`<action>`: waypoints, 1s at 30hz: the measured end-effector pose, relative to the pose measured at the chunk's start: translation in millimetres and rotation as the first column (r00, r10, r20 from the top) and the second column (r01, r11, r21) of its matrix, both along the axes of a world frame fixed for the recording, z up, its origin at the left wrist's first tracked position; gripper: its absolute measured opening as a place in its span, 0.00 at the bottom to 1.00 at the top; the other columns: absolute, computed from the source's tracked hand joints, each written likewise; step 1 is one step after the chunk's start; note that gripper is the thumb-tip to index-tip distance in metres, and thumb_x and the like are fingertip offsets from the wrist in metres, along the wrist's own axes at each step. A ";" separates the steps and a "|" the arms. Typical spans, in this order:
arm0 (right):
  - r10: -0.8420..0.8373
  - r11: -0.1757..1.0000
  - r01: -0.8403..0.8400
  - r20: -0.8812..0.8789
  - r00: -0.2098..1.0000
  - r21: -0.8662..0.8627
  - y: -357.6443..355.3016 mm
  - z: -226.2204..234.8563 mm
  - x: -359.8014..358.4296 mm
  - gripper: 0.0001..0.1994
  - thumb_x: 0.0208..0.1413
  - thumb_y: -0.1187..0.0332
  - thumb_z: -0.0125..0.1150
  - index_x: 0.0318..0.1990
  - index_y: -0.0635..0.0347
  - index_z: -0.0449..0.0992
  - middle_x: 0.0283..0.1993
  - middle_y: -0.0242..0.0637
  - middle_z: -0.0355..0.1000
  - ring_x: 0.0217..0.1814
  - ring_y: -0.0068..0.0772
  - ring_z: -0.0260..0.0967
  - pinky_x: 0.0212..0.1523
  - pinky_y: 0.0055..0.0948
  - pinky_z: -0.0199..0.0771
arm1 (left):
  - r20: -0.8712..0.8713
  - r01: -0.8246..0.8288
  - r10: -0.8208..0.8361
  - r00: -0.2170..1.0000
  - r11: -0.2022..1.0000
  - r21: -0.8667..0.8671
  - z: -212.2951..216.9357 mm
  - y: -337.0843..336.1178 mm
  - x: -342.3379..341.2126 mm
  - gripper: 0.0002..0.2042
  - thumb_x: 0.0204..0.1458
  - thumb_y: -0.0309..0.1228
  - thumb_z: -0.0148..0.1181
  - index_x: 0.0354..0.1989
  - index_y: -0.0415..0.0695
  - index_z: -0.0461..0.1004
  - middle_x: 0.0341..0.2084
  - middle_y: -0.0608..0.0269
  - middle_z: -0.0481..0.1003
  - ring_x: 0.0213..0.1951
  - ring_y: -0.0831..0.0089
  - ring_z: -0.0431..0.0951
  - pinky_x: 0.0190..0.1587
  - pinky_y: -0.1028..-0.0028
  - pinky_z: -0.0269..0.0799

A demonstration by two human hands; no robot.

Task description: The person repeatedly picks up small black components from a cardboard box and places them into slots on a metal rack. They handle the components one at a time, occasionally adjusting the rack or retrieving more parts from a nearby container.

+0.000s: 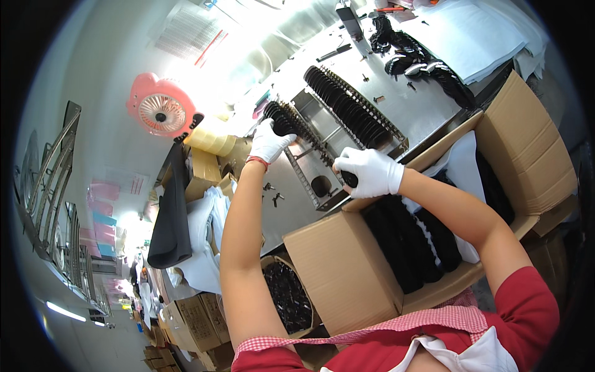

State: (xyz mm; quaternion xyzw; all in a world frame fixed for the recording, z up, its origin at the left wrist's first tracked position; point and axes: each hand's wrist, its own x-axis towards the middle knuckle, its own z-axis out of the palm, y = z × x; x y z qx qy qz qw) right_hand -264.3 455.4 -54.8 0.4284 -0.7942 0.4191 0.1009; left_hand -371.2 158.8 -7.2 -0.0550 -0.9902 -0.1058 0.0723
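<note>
Pinching dark round piece point(349, 179) in right hand point(373, 172), near metal rack point(303, 181) and carton point(347, 273); curling left hand point(270, 142) over black disc row point(281, 118) in rack, can't tell if clamped. Could tip discs by pushing unevenly, or drop piece into carton by loosening fingers

A pink fan point(161, 116) sits near yellow rolls point(212, 142).

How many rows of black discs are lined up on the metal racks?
2: a shorter row by the left hand, and a longer row to its right. The shorter row may be partly hidden.
</note>
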 end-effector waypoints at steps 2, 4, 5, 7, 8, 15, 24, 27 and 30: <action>0.034 0.998 -0.033 0.018 0.999 -0.047 -1.2 -3.9 -4.0 0.15 0.44 0.64 0.68 0.39 0.52 0.73 0.35 0.39 0.70 0.37 0.46 0.74 0.37 0.38 0.78 | 0.277 0.020 -0.065 0.959 0.987 0.162 -8.4 -9.8 -21.0 0.37 0.37 0.46 0.74 0.51 0.30 0.70 0.41 0.43 0.79 0.46 0.54 0.80 0.53 0.65 0.73; 0.035 0.999 -0.034 0.018 0.999 -0.033 9.5 -6.2 -10.7 0.14 0.43 0.64 0.68 0.39 0.52 0.73 0.34 0.39 0.70 0.36 0.46 0.74 0.37 0.37 0.77 | 0.213 0.027 -0.066 0.975 0.983 0.181 7.4 34.5 -10.4 0.37 0.37 0.48 0.73 0.49 0.30 0.70 0.41 0.40 0.78 0.45 0.51 0.80 0.52 0.64 0.74; 0.059 0.998 -0.058 0.014 0.998 -0.040 8.1 -2.8 -10.1 0.14 0.43 0.64 0.68 0.38 0.52 0.73 0.33 0.38 0.71 0.36 0.45 0.74 0.36 0.37 0.77 | 0.216 0.020 -0.049 0.975 0.991 0.134 5.5 29.6 -10.1 0.35 0.39 0.47 0.71 0.49 0.32 0.71 0.41 0.39 0.78 0.45 0.50 0.80 0.51 0.64 0.74; 0.086 0.996 -0.085 0.008 0.996 -0.041 4.4 -1.1 -9.7 0.14 0.43 0.64 0.68 0.38 0.52 0.73 0.33 0.38 0.71 0.35 0.45 0.74 0.36 0.37 0.77 | 0.223 0.007 -0.016 0.975 0.999 0.041 -7.0 14.4 -16.5 0.30 0.43 0.46 0.66 0.48 0.34 0.71 0.41 0.37 0.78 0.45 0.47 0.80 0.51 0.63 0.74; 0.102 0.994 -0.102 0.004 0.995 -0.043 1.9 0.3 -8.1 0.14 0.42 0.64 0.68 0.38 0.52 0.74 0.32 0.38 0.71 0.34 0.45 0.74 0.36 0.37 0.76 | 0.192 0.044 -0.020 0.981 0.992 -0.122 -26.4 -0.9 -24.7 0.28 0.44 0.44 0.63 0.48 0.34 0.71 0.41 0.36 0.78 0.45 0.46 0.79 0.51 0.62 0.74; 0.023 0.985 -0.002 0.119 0.993 -0.170 0.6 -2.2 -8.3 0.21 0.42 0.65 0.73 0.45 0.52 0.74 0.40 0.39 0.72 0.46 0.44 0.73 0.48 0.36 0.75 | 0.028 -0.129 0.151 0.988 0.917 -0.378 22.8 39.6 7.4 0.13 0.56 0.31 0.50 0.46 0.38 0.70 0.38 0.38 0.79 0.44 0.45 0.81 0.50 0.56 0.74; -0.238 0.895 0.224 0.012 0.971 -0.386 -26.2 12.0 8.1 0.36 0.38 0.66 0.75 0.59 0.49 0.68 0.59 0.51 0.62 0.53 0.52 0.71 0.56 0.39 0.75 | 0.240 0.252 -0.462 0.854 0.771 0.585 33.4 97.6 116.0 0.15 0.62 0.35 0.46 0.43 0.36 0.74 0.39 0.55 0.76 0.43 0.69 0.78 0.45 0.68 0.75; -0.172 0.941 0.206 0.143 0.975 -0.270 -6.1 13.2 5.4 0.26 0.41 0.66 0.72 0.52 0.50 0.72 0.47 0.38 0.68 0.47 0.42 0.73 0.47 0.36 0.79 | 0.521 0.100 -0.509 0.685 0.774 0.625 72.1 81.1 82.5 0.17 0.64 0.39 0.46 0.44 0.36 0.75 0.40 0.56 0.78 0.41 0.71 0.79 0.44 0.70 0.75; -0.033 0.986 0.039 0.044 0.998 -0.163 -7.3 -6.4 0.5 0.25 0.40 0.69 0.71 0.50 0.53 0.74 0.45 0.37 0.71 0.45 0.42 0.74 0.46 0.35 0.79 | 0.105 -0.009 -0.018 0.994 0.969 0.248 19.5 11.4 -0.7 0.20 0.48 0.34 0.68 0.48 0.39 0.74 0.45 0.48 0.76 0.47 0.56 0.77 0.51 0.63 0.72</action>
